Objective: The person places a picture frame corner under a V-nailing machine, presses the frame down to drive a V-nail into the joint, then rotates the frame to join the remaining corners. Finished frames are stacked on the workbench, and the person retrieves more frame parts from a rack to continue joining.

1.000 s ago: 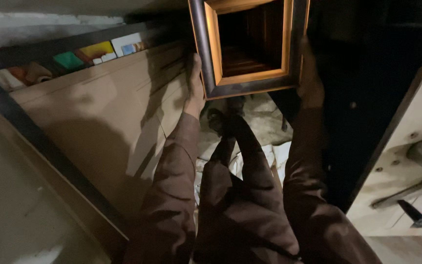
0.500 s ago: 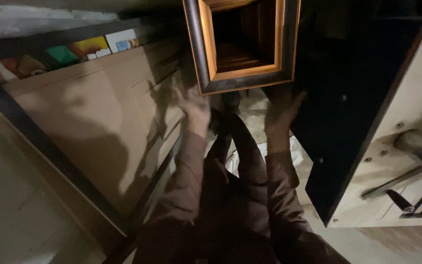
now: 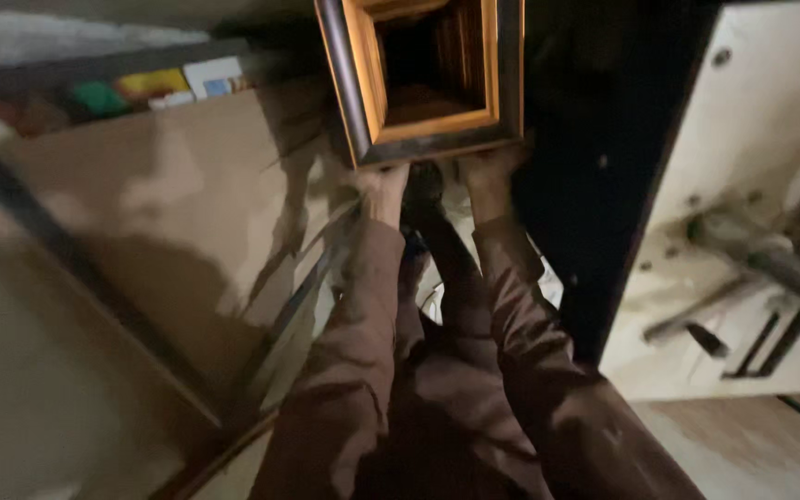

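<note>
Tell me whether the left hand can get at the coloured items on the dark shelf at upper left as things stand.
Probably not right away: the left hand is pressed to the lower edge of the dark wooden picture frame, and the coloured items lie well off to its left.

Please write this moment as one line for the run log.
left hand: on lower edge of picture frame | right hand: on same edge | beside: large cardboard panel

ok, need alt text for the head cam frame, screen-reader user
Seen from above in dim light, a person's left hand and right hand grip the lower edge of a picture frame with a dark outer moulding and gold inner lip. A large brown board leans at left; a pale panel with metal hardware stands at right.
</note>
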The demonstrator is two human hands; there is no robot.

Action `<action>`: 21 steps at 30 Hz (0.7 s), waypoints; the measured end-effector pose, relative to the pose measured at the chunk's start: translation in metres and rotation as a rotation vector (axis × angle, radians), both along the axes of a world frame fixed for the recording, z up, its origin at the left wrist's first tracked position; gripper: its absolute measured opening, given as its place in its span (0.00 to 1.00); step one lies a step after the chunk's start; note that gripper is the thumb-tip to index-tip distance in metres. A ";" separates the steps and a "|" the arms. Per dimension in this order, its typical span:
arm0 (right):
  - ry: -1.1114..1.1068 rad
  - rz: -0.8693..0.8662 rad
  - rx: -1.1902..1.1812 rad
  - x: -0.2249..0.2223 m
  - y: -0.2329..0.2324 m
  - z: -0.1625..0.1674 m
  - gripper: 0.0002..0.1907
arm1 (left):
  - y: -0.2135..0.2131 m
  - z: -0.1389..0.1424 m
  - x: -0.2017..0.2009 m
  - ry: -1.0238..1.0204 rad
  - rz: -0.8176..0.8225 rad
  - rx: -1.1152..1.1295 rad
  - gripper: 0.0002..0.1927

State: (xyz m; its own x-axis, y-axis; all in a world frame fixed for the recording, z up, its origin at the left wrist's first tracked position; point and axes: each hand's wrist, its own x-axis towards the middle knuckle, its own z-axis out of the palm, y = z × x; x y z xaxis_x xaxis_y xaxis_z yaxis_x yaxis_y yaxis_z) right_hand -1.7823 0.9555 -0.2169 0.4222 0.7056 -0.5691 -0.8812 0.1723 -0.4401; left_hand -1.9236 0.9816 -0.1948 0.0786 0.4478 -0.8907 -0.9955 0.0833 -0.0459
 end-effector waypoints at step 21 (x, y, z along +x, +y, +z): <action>-0.804 0.101 -0.764 0.095 -0.600 0.255 0.25 | -0.328 0.227 -0.005 0.412 -1.785 0.816 0.29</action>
